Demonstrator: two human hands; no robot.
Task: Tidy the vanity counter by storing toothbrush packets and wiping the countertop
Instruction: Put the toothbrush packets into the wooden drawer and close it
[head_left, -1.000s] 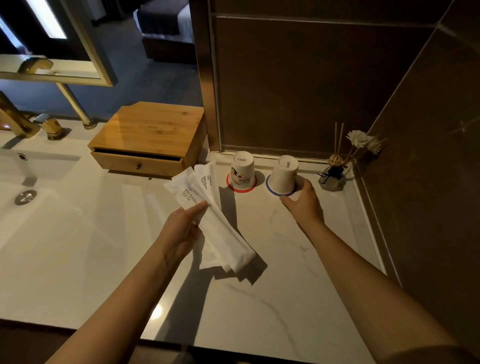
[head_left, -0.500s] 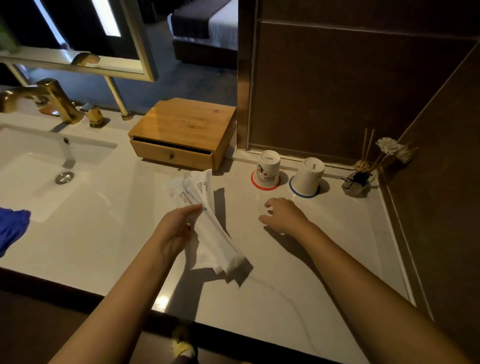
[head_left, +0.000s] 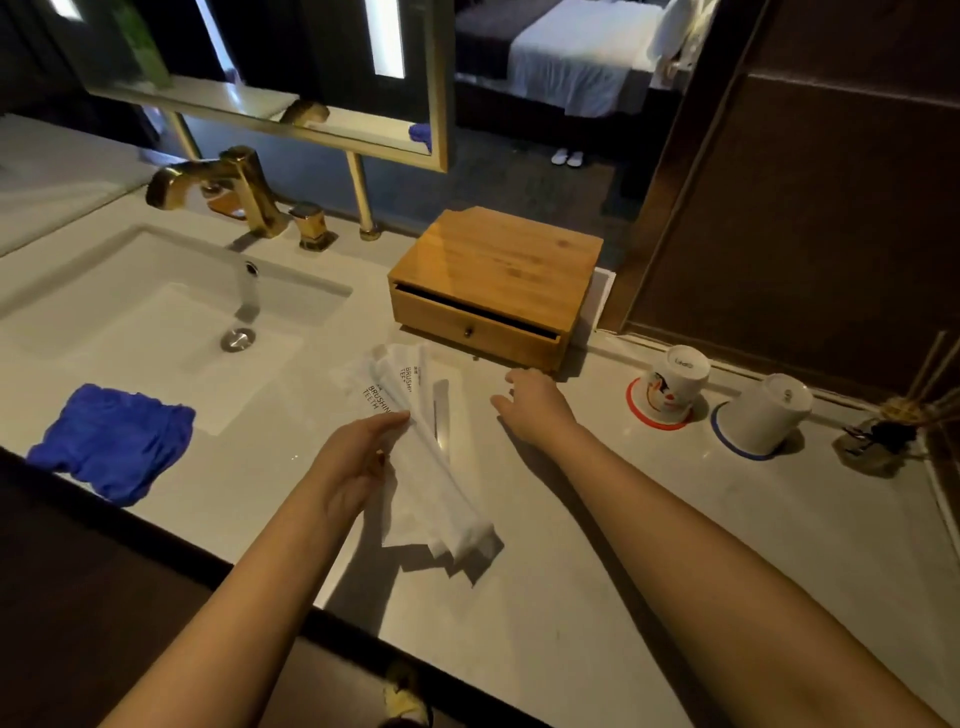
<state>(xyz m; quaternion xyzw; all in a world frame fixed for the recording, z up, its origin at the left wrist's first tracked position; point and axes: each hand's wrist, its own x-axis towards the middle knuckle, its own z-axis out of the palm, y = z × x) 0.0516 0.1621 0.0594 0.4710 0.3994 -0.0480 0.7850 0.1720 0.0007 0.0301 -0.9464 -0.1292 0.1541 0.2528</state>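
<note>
My left hand (head_left: 358, 462) grips a fanned bundle of white toothbrush packets (head_left: 431, 467) printed "BRUSHING TEETH", held just above the white marble countertop (head_left: 597, 597). My right hand (head_left: 535, 405) hovers empty with fingers apart, a short way in front of the wooden drawer box (head_left: 493, 280). The box's drawer (head_left: 467, 327) with a small dark knob sits slightly ajar. A crumpled blue cloth (head_left: 114, 441) lies on the counter's front edge beside the sink (head_left: 156, 312).
Two upturned white cups stand on coasters at the right, one red-rimmed (head_left: 670, 389), one blue-rimmed (head_left: 763, 415). A reed diffuser (head_left: 883, 431) sits in the far right corner. A gold faucet (head_left: 223, 182) rises behind the basin, under a gold-framed mirror (head_left: 311, 78).
My right hand left the blue-coaster cup and moved left toward the wooden box. The view swung left, bringing the sink and blue cloth into sight. The left hand still holds the packets.
</note>
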